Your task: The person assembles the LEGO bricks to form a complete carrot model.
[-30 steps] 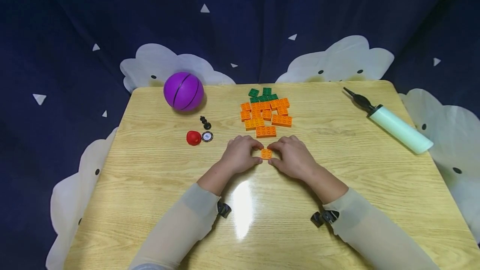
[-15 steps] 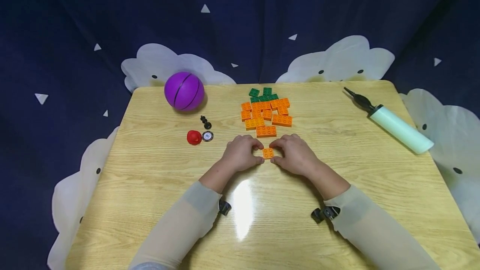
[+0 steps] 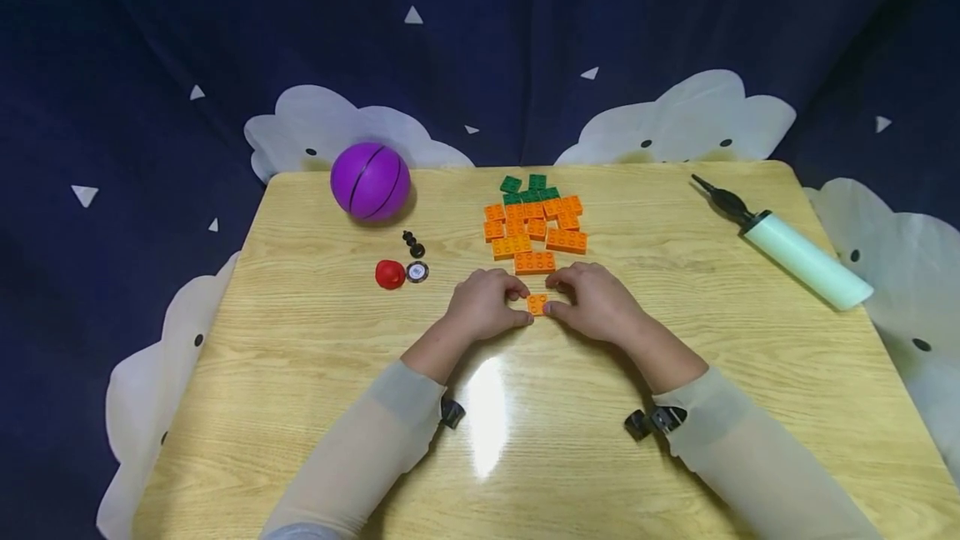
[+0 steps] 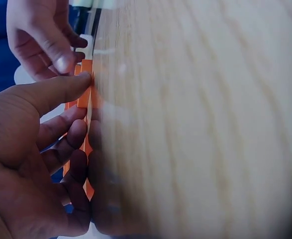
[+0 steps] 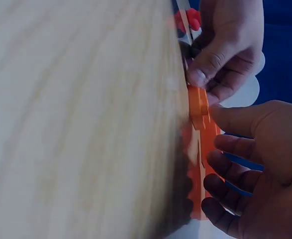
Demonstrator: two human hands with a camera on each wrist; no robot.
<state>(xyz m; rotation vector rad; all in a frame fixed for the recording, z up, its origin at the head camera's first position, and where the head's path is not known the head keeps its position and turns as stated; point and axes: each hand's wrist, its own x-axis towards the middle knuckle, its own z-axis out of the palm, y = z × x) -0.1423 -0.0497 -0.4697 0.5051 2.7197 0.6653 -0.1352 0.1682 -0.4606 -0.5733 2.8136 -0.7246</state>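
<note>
A small orange toy building brick (image 3: 536, 304) with studs on top lies between my two hands, in front of the group of bricks. My left hand (image 3: 489, 305) pinches its left side between thumb and index finger; the left wrist view shows the thumb (image 4: 78, 85) on the brick's side. From the right, my right hand (image 3: 600, 303) reaches it with only the thumb at the edge. Its index finger is spread away from the brick. In the right wrist view the other right fingers (image 5: 230, 167) hang loosely curled, holding nothing.
Behind the hands lie several orange bricks (image 3: 533, 263) and several green bricks (image 3: 530, 196). At the left are a purple ball (image 3: 370, 182), a black chess piece (image 3: 414, 246), a red cap-shaped piece (image 3: 389, 274) and a poker chip (image 3: 417, 272). A hand pump (image 3: 806, 259) lies right.
My right index finger has come away from the small brick and the right thumb has moved up along its right edge. The left hand keeps its pinch, almost unmoved.
</note>
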